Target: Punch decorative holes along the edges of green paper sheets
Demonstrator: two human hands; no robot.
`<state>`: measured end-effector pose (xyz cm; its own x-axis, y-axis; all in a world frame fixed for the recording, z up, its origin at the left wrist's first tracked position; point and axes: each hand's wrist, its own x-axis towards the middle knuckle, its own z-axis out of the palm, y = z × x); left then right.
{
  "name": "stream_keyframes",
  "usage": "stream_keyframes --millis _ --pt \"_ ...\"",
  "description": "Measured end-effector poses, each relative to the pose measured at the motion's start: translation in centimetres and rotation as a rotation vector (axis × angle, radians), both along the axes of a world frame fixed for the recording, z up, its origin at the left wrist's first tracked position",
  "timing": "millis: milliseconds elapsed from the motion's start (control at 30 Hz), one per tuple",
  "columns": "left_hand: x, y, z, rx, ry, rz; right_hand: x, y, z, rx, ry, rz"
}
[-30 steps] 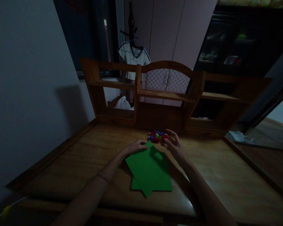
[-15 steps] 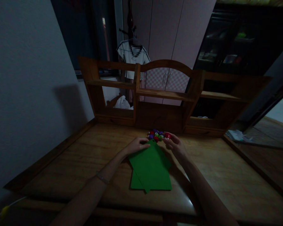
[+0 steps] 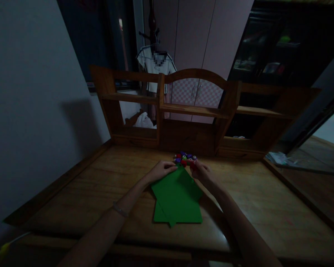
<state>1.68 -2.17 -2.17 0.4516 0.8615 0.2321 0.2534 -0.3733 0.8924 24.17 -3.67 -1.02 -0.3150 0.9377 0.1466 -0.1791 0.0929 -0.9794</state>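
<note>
Two overlapping green sheets of paper (image 3: 179, 200) lie on the desk, the upper one turned so a corner points away from me. My left hand (image 3: 163, 171) grips that upper sheet near its far left edge, fingers together. Pinched in my right hand (image 3: 203, 173) is a small red object (image 3: 193, 165), mostly covered by the fingers, at the sheet's upper right edge. Just beyond the far corner sits a cluster of small red, purple and green pieces (image 3: 184, 157) with white parts; their kind is too small to make out.
A wooden desk (image 3: 122, 207) carries everything, with a shelf unit (image 3: 195, 110) along its back edge. A wall (image 3: 80, 122) stands close on the left. Some pale plastic (image 3: 278, 158) lies beyond the desk's right edge. The room is dim.
My right hand has turned and brought the small red object from beside the cluster down and left to the paper's edge. My left hand stays on the sheet.
</note>
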Motion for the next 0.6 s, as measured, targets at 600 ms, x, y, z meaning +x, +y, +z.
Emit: stream_keyframes --millis 600 --pt "0.2 -1.1 0.9 -0.108 0.056 -0.065 1.4 0.8 -1.0 -0.036 -0.204 -0.068"
